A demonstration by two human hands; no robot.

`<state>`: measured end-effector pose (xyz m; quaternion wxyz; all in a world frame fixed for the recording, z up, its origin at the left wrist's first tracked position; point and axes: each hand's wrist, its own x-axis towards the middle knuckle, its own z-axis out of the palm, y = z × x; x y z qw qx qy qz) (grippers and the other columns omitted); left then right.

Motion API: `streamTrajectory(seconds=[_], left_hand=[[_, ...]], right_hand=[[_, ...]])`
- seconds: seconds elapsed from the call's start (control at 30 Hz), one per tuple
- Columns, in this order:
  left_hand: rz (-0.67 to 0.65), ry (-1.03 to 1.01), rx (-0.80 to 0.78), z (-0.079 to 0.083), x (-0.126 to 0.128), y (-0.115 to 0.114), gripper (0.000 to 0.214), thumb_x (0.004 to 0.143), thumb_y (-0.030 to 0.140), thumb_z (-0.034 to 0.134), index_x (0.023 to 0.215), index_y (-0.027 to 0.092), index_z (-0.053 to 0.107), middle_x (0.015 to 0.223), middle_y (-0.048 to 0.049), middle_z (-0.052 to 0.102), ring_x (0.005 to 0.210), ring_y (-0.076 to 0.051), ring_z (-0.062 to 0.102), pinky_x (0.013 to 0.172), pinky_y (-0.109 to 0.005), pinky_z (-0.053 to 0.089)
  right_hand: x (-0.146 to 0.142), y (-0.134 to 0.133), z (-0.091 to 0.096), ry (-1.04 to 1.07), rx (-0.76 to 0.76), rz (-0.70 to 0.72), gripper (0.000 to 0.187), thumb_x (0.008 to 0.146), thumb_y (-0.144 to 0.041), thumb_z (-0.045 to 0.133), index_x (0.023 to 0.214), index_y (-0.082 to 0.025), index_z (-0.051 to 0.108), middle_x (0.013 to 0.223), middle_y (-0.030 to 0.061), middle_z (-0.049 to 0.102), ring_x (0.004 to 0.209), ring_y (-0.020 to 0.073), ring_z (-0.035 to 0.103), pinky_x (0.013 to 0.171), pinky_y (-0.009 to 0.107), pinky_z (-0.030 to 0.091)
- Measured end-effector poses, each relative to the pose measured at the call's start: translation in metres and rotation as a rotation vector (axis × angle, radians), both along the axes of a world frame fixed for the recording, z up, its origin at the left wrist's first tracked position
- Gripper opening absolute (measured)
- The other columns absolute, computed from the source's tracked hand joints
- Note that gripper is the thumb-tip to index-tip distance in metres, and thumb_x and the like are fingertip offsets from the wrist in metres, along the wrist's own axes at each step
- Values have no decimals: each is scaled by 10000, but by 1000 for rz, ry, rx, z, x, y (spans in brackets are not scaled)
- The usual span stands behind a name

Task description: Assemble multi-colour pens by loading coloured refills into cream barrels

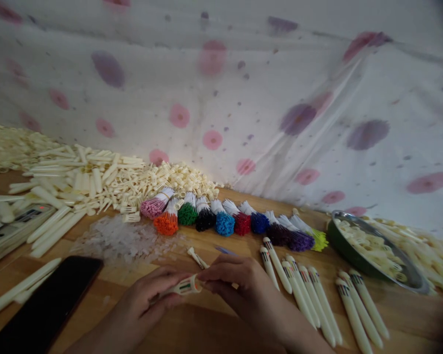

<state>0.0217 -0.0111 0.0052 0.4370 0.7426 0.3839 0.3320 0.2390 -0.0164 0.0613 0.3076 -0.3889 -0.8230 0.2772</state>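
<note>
My left hand [151,295] is closed on a cream slotted pen barrel [186,286] held nearly level, with green showing in a slot. At the barrel's open right end, the fingers of my right hand [236,280] are pinched together; what they hold, if anything, is hidden. A small cream plastic part [197,258] lies just beyond my fingertips. Behind it stand bundles of white-stemmed pen refills with coloured ends, among them orange [166,223], green [187,214], light blue [224,223] and red [242,222].
Several multicolour pens [310,295] lie at right, before a green metal-rimmed bowl [369,265] of cream parts. Cream tubes [77,177] and small clear pieces [121,241] are heaped at left. A black phone [47,305] lies near left. A spotted plastic sheet [243,98] hangs behind.
</note>
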Motion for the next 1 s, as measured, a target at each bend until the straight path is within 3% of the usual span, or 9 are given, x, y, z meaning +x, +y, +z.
streamTrajectory(seconds=[0.13,0.33,0.53,1.0], left_hand=[[-77,9,-150,11,0,-2,207,848,307,549,972,384,696,939,61,711,899,-169,634,785,-231,502],[-140,7,-253,24,2,-4,200,837,356,540,764,305,719,821,46,683,819,-164,624,770,-235,489],[-158,9,-354,24,0,-4,237,845,351,533,708,241,691,776,37,653,797,-157,610,756,-234,469],[-132,33,-314,26,2,-5,250,830,378,542,683,246,697,770,27,662,780,-168,616,739,-242,484]], right_hand=[[3,-1,7,-11,168,117,221,882,-95,488,982,-184,663,851,59,643,734,125,585,638,226,433],[1,-3,7,73,346,128,254,860,-49,488,987,-209,639,842,40,630,751,122,588,650,231,430],[-1,-4,4,91,350,142,210,900,-132,483,1012,-218,639,827,44,647,720,127,593,632,240,428],[-2,-4,6,40,354,166,222,903,-128,470,1015,-211,644,806,38,650,693,128,572,625,255,412]])
